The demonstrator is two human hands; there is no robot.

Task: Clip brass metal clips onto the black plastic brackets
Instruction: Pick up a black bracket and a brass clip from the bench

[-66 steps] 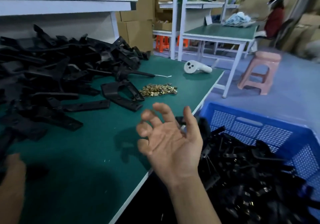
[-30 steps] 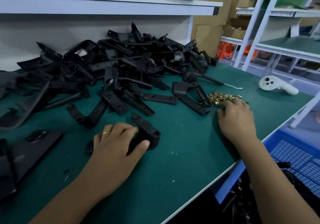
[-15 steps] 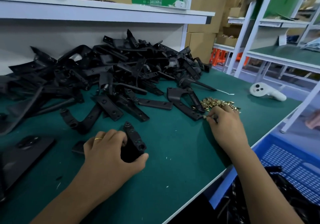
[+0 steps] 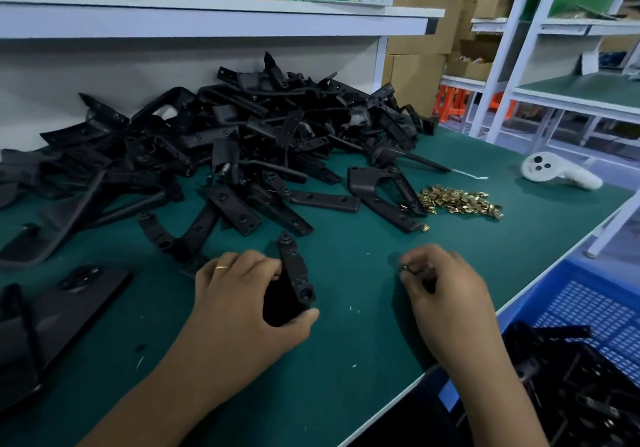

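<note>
My left hand (image 4: 242, 294) grips a black plastic bracket (image 4: 294, 273) on the green table, its holed arm pointing away from me. My right hand (image 4: 440, 284) is a short way to its right, fingers curled, pinching a small brass clip (image 4: 406, 268) at the fingertips. A heap of loose brass clips (image 4: 457, 201) lies farther back on the right. A big pile of black brackets (image 4: 249, 142) fills the back and left of the table.
A white controller (image 4: 557, 173) lies at the far right of the green table (image 4: 346, 360). A blue crate (image 4: 588, 311) with black brackets sits below the table's right edge. A white shelf (image 4: 207, 17) runs overhead at the back.
My right hand has drawn back from the heap of brass clips toward me with a clip pinched. My left hand has kept its grip on the bracket.
</note>
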